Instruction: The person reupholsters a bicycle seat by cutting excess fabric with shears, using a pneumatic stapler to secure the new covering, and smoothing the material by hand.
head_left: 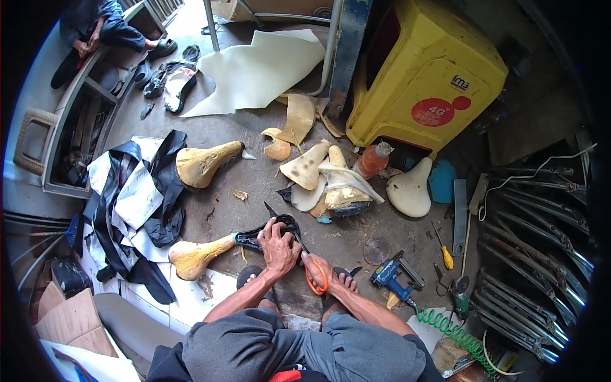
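Note:
My left hand (279, 251) is curled over a black saddle shell (286, 223) in the lower middle, gripping it with bent fingers. Just right of it, my right hand (321, 270) holds orange-handled scissors (310, 283), whose blades are mostly hidden at the shell's edge. A yellowish foam saddle (198, 258) lies left of my hands, its narrow end beside the shell. Above them are another foam saddle (205, 164), a pile of pale saddle pieces (305, 164) and a white saddle (407, 188).
Black and white sheet scraps (130, 204) lie left. A yellow plastic casing (426, 76), a blue pneumatic tool (391, 277), a screwdriver (445, 254), a grinder (461, 296) and stacked metal tubes (528, 254) are right. Another person (102, 28) sits at upper left, near a white sheet (254, 70).

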Action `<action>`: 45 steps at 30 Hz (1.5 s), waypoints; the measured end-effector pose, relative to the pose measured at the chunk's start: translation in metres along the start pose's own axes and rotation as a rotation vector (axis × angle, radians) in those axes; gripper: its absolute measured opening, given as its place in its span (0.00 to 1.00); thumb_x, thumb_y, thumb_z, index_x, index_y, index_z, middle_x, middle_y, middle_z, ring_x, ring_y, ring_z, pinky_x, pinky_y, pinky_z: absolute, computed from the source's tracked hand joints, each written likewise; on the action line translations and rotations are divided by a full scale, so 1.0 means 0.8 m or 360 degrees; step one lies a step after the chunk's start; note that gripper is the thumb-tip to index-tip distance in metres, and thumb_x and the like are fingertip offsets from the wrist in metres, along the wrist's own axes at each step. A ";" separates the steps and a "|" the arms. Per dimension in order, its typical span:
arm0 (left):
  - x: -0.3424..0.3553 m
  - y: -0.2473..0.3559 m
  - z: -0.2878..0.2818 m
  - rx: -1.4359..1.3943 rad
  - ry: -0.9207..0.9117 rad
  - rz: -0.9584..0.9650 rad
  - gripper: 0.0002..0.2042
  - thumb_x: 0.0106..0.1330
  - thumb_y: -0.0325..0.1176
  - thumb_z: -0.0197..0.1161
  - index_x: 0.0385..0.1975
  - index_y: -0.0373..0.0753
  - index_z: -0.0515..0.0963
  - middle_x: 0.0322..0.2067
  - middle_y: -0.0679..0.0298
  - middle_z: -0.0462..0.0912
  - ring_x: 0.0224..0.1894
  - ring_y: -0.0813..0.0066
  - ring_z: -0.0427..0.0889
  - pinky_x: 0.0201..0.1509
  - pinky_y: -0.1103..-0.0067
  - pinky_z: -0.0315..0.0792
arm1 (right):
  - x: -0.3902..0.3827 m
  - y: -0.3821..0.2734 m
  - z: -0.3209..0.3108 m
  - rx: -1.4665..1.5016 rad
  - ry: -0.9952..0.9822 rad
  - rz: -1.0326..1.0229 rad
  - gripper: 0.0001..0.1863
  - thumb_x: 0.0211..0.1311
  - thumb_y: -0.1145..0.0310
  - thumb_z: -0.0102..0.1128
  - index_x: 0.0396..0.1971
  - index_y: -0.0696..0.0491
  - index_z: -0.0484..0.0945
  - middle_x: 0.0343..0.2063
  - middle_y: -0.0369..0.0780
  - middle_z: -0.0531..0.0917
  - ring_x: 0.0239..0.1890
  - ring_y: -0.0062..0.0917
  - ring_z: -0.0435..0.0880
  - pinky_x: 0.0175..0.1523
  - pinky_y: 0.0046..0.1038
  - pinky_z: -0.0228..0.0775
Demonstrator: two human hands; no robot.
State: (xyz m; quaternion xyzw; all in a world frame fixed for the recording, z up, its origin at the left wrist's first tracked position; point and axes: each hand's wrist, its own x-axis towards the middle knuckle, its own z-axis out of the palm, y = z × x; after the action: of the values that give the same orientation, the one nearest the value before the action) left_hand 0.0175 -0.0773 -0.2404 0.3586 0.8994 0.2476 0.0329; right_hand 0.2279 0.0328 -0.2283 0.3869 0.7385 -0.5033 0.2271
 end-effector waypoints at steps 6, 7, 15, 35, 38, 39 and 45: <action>0.001 0.001 -0.005 -0.0013 -0.0005 0.0042 0.09 0.45 0.37 0.70 0.24 0.41 0.83 0.50 0.57 0.76 0.67 0.51 0.64 0.64 0.53 0.56 | 0.044 -0.046 0.002 0.0241 -0.0077 -0.0287 0.33 0.73 0.34 0.43 0.42 0.52 0.78 0.22 0.36 0.78 0.27 0.25 0.80 0.35 0.31 0.74; 0.001 0.001 -0.004 -0.0015 -0.0006 0.0044 0.09 0.45 0.37 0.70 0.24 0.41 0.83 0.50 0.57 0.76 0.67 0.51 0.64 0.64 0.53 0.56 | 0.053 -0.052 0.006 0.0270 -0.0068 -0.0373 0.33 0.73 0.34 0.43 0.42 0.52 0.79 0.23 0.36 0.78 0.27 0.25 0.80 0.36 0.31 0.74; 0.001 0.003 -0.007 -0.0131 -0.0001 -0.0012 0.10 0.43 0.36 0.67 0.22 0.37 0.83 0.49 0.55 0.76 0.67 0.51 0.63 0.66 0.55 0.54 | 0.075 -0.048 0.006 0.0438 -0.0223 -0.0222 0.35 0.72 0.32 0.42 0.38 0.53 0.78 0.21 0.38 0.77 0.24 0.27 0.77 0.32 0.31 0.69; 0.002 0.002 -0.013 -0.0161 -0.0032 0.0046 0.11 0.44 0.39 0.66 0.19 0.36 0.81 0.43 0.57 0.77 0.61 0.54 0.67 0.63 0.56 0.56 | 0.083 -0.056 -0.044 0.0187 -0.0257 -0.0424 0.31 0.70 0.37 0.52 0.35 0.55 0.83 0.22 0.40 0.78 0.26 0.25 0.77 0.35 0.32 0.71; 0.001 0.003 -0.015 -0.0113 -0.0065 0.0060 0.12 0.45 0.39 0.66 0.22 0.35 0.81 0.44 0.56 0.77 0.61 0.54 0.67 0.63 0.56 0.56 | 0.076 -0.063 -0.050 0.0149 -0.0250 -0.0408 0.30 0.69 0.38 0.55 0.32 0.56 0.82 0.23 0.41 0.78 0.29 0.27 0.77 0.38 0.34 0.71; 0.001 0.003 -0.016 -0.0064 -0.0080 0.0071 0.12 0.46 0.39 0.66 0.24 0.35 0.82 0.45 0.56 0.77 0.61 0.54 0.67 0.63 0.56 0.56 | 0.077 -0.063 -0.050 0.0151 -0.0251 -0.0409 0.30 0.69 0.38 0.55 0.32 0.56 0.82 0.23 0.41 0.78 0.29 0.27 0.77 0.38 0.34 0.71; 0.010 0.017 -0.015 0.0082 0.0027 0.0024 0.15 0.55 0.41 0.67 0.36 0.37 0.80 0.44 0.55 0.76 0.57 0.54 0.70 0.60 0.58 0.58 | 0.078 -0.063 -0.056 0.0172 -0.0299 -0.0356 0.33 0.69 0.35 0.53 0.30 0.55 0.81 0.19 0.38 0.77 0.25 0.24 0.75 0.33 0.31 0.69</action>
State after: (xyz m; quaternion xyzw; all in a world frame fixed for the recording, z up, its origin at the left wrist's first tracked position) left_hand 0.0176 -0.0687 -0.2225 0.3642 0.9030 0.2275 0.0141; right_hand 0.1525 0.0858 -0.2276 0.2650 0.7243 -0.5985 0.2164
